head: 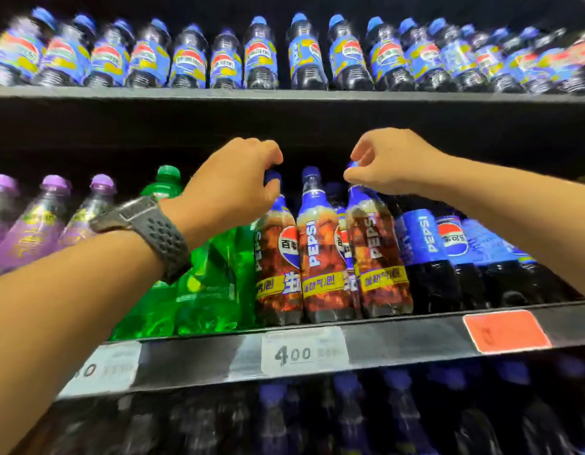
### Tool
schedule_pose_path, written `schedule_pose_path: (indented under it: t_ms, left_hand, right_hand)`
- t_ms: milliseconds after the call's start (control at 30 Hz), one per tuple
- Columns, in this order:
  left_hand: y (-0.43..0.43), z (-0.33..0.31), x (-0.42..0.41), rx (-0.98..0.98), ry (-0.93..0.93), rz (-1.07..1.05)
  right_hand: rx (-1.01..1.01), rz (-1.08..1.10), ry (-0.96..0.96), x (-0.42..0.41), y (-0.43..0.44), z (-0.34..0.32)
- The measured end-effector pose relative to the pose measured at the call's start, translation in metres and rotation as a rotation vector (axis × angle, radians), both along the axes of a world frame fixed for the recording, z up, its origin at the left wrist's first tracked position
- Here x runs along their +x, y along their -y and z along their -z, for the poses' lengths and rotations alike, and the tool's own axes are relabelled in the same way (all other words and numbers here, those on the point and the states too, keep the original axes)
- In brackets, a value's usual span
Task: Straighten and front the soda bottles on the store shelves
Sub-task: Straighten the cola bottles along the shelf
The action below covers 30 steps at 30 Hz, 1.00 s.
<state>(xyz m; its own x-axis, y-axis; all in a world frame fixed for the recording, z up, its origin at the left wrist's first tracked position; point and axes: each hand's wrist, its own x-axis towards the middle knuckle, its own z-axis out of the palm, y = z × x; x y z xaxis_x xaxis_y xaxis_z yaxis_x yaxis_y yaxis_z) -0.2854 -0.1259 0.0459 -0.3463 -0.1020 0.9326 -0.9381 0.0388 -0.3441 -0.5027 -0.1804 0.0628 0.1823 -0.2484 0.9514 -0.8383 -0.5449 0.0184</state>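
Head view: left hand (233,178) grips the cap of the left brown-label Pepsi bottle (278,267); right hand (387,162) pinches the cap of the right brown-label Pepsi bottle (378,257). Both stand at the front edge of the middle shelf (399,339), with a third bottle (320,257) between them.

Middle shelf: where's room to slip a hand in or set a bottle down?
Free: the dark band above the caps, under the top shelf, where the left hand and right hand are. A slim gap splits the top row near its middle. Crowded: the middle row, purple bottles, green bottles, brown-label bottles, blue-label bottles side by side; no bare spot.
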Motion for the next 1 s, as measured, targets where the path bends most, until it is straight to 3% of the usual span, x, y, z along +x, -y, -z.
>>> schedule_pose_path:
  t_ms: [200,367,700,1000]
  left_hand:
    - [0.030,-0.001,-0.027,0.169,-0.247,-0.165]
    - [0.041,-0.003,-0.034,0.207,-0.305,-0.196]
    - [0.046,-0.005,-0.028,0.323,-0.430,-0.092]
    - [0.036,-0.010,-0.021,0.389,-0.459,0.059]
  right_hand:
    - [0.074,0.009,0.022,-0.012,0.027,0.008]
    - [0.136,-0.037,0.049,-0.015,0.034,0.014]
    - [0.217,-0.098,0.036,-0.009,0.027,0.016]
    - [0.078,0.062,0.020,0.002,0.023,0.023]
